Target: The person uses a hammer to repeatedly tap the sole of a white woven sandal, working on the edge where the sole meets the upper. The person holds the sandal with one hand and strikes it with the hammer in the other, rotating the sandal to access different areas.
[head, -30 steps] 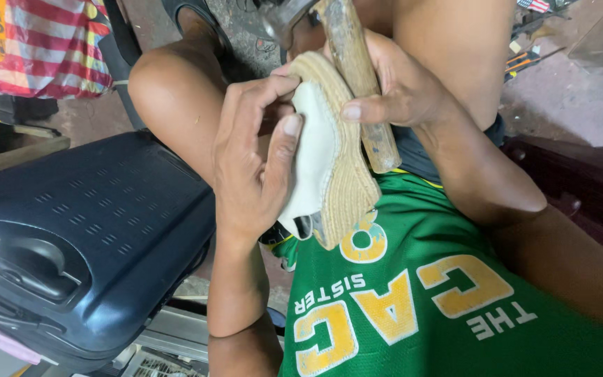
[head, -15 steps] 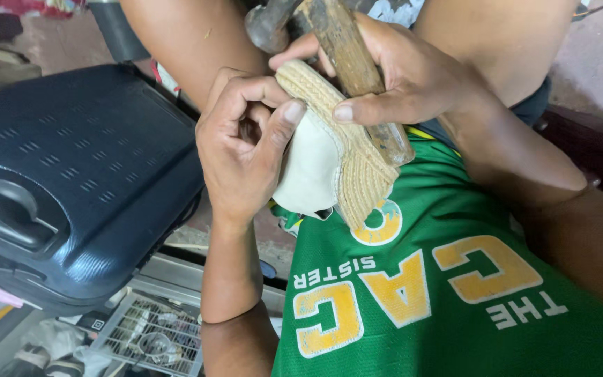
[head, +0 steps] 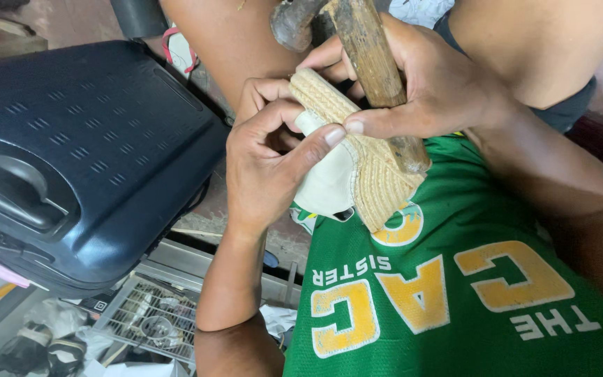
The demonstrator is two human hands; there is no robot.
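We brace a rope-soled shoe (head: 357, 160) in our left hand (head: 270, 164) — sole up, steadied for work — right hand (head: 420, 91) gripping a wooden-handled hammer (head: 368, 56).

We see soft, even daylight with no harsh glare. The dark suitcase (head: 71, 139) carries a pale, diffuse sheen on its upper face. Shadows are weak, gathering under the left hand (head: 266, 160) and between the legs. The woven sole (head: 368, 160) is sharp; the right forearm (head: 594, 237) at the frame edge is smeared by motion blur. The lower left corner lies dimmer.
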